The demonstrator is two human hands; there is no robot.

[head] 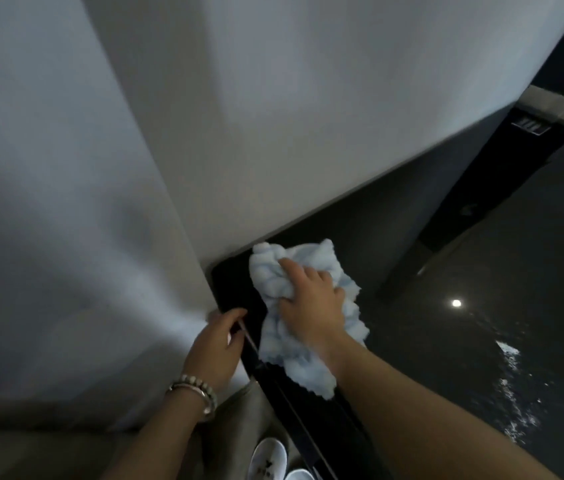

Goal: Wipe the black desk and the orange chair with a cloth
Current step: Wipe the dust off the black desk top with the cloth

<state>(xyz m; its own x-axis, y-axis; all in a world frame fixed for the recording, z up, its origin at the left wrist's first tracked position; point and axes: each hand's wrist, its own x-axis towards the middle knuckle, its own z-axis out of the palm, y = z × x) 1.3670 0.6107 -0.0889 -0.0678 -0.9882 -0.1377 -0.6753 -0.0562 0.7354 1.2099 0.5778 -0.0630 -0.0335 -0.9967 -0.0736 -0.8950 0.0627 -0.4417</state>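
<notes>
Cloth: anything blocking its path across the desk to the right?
Nothing visible. The right hand grips the light blue cloth at the left corner of the black desk; the top to its right shows only glare and pale specks.

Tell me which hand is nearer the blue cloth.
Right. The right hand grips the cloth from above; the left hand sits apart to its left, at the edge of the desk.

The scene is being lit dimly. Right of the cloth (pixel 292 327), a round glare (pixel 456 303) is being reflected by the black desk (pixel 429 341), with speckled highlights (pixel 516 393) being scattered beyond. Left of the cloth, the pale curtain (pixel 66 237) is being softened by blur.
</notes>
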